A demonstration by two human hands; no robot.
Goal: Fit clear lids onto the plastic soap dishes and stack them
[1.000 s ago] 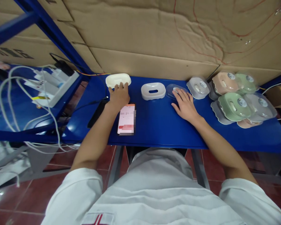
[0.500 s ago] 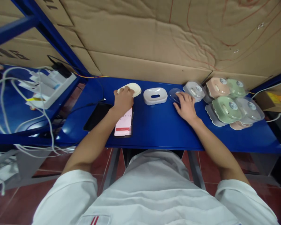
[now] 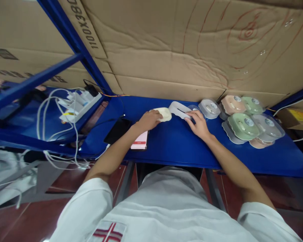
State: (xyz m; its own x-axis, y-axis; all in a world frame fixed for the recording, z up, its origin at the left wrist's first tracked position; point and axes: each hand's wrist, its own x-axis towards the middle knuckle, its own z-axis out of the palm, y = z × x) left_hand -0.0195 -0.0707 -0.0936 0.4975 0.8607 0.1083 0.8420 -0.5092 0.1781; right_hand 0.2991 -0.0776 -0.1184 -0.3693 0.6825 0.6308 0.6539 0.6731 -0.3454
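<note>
My left hand [image 3: 149,120] is closed on the near end of a cream-coloured oval tray [image 3: 166,114], which looks like part of a soap dish. Just right of it, a white oval soap dish shell [image 3: 178,109] with a slot is tilted up, gripped at its right end by the fingers of my right hand [image 3: 199,125]. The two pieces are very close, and I cannot tell whether they touch. Behind my right fingers lies a clear lid [image 3: 193,107], partly hidden.
Several lidded soap boxes in green [image 3: 243,126], pink [image 3: 233,105] and grey [image 3: 209,108] stand at the right. A phone with a lit screen [image 3: 139,141] and a dark phone [image 3: 118,130] lie at the left. Beyond them are a power strip [image 3: 87,107] and white cables. Cardboard walls the back.
My left hand has carried the cream tray right. My right hand has left the clear lid and taken hold of the white shell, tilting it. The view has shifted left.
</note>
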